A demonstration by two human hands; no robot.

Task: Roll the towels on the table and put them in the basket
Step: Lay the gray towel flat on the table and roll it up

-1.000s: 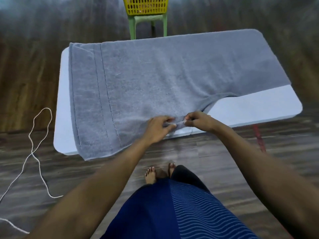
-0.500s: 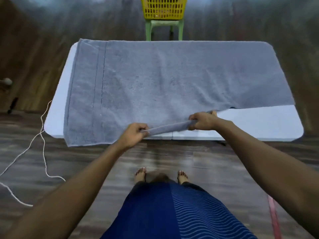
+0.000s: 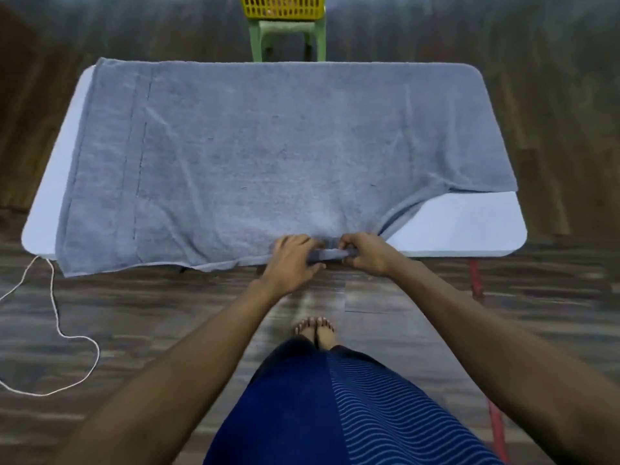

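A large grey towel (image 3: 268, 152) lies spread over most of the white table (image 3: 469, 223). Its near edge is bunched into a short narrow fold at the table's front edge. My left hand (image 3: 292, 260) grips the left end of that fold, fingers over the top and thumb underneath. Close beside it, my right hand (image 3: 365, 253) pinches the right end. The towel's near right part is pulled in, leaving the table's near right corner bare. A yellow basket (image 3: 283, 6) sits on a green chair (image 3: 288, 38) beyond the table.
A white cord (image 3: 57, 317) loops across the wooden floor at the left. A red table leg (image 3: 476, 283) shows below the near right edge. My bare feet (image 3: 315, 328) stand close to the table's front.
My hands, spread apart along the towel's near edge half a second ago, have come close together again at the middle. The view has shifted slightly.
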